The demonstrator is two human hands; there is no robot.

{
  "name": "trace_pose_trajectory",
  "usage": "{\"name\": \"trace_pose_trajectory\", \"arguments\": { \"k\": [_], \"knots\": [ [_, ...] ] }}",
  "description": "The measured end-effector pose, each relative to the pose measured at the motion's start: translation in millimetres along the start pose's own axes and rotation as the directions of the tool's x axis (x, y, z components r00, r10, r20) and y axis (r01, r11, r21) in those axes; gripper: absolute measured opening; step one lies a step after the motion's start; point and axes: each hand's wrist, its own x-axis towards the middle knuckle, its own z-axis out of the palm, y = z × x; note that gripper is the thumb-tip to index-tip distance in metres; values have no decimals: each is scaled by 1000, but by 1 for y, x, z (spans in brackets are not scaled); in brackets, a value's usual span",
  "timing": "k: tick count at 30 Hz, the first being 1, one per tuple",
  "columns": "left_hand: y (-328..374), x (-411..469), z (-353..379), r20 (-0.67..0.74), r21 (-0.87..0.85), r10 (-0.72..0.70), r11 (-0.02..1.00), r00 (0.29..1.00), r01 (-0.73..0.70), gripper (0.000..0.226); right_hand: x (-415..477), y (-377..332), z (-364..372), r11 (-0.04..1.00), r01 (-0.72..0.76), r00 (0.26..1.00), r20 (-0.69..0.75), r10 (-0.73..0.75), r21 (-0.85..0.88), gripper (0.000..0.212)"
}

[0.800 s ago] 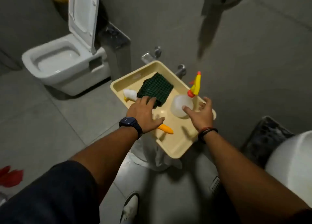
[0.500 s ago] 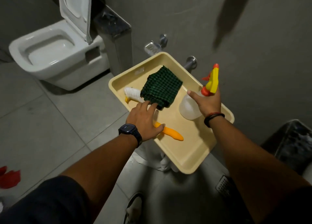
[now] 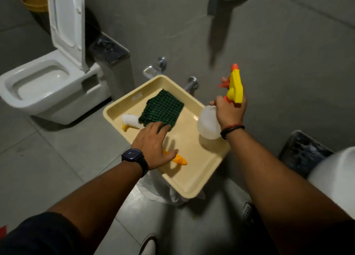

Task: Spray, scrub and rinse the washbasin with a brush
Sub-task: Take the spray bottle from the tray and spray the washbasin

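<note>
A beige tray [image 3: 194, 187] holds a folded green checked cloth [image 3: 163, 108] and a brush [image 3: 130, 120] with white bristles and an orange handle. My left hand [image 3: 151, 147] lies flat over the brush's middle with fingers spread, their tips on the cloth's near edge; the orange handle end pokes out past my thumb. My right hand [image 3: 229, 110] grips the neck of a translucent spray bottle [image 3: 208, 124] with a yellow and orange trigger head, held just above the tray's right side. The white washbasin [image 3: 334, 177] shows only as a rounded edge at the far right.
A white toilet [image 3: 48, 85] with its lid up stands at the left. Chrome wall taps [image 3: 161, 64] sit behind the tray. A dark bin [image 3: 305, 154] stands by the basin, with a floor drain [image 3: 247, 214] near it. My shoe [image 3: 148, 245] is on the grey tiles below.
My right hand closed on the spray bottle and lifted it up and to the right, off the tray floor. My left hand stayed on the brush.
</note>
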Motion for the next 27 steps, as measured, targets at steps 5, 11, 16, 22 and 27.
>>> {"name": "trace_pose_trajectory", "arguments": {
  "k": [5, 11, 16, 22, 27],
  "knots": [
    [99, -2, -18, -33, -71, 134, 988, 990, -136, 78, -11, -67, -94, 1000, 3, 997, -79, -3, 4, 40],
    [248, -32, -23, -54, -166, 289, 941, 956, -294, 80, -72, -108, -252, 996, -81, 993, -95, 77, -36, 75],
    [346, -75, -5, -34, -242, 314, 918, 949, -313, 83, -144, -101, -382, 927, -298, 951, -152, 269, -226, 72],
    [391, -90, 26, 1, -225, 267, 939, 964, -260, 86, -209, -81, -459, 808, -521, 853, -198, 483, -275, 52],
    [393, -76, 38, 52, -48, 313, 949, 948, -311, 95, -223, -65, -453, 711, -662, 747, -138, 650, -236, 46]
  ]
}}
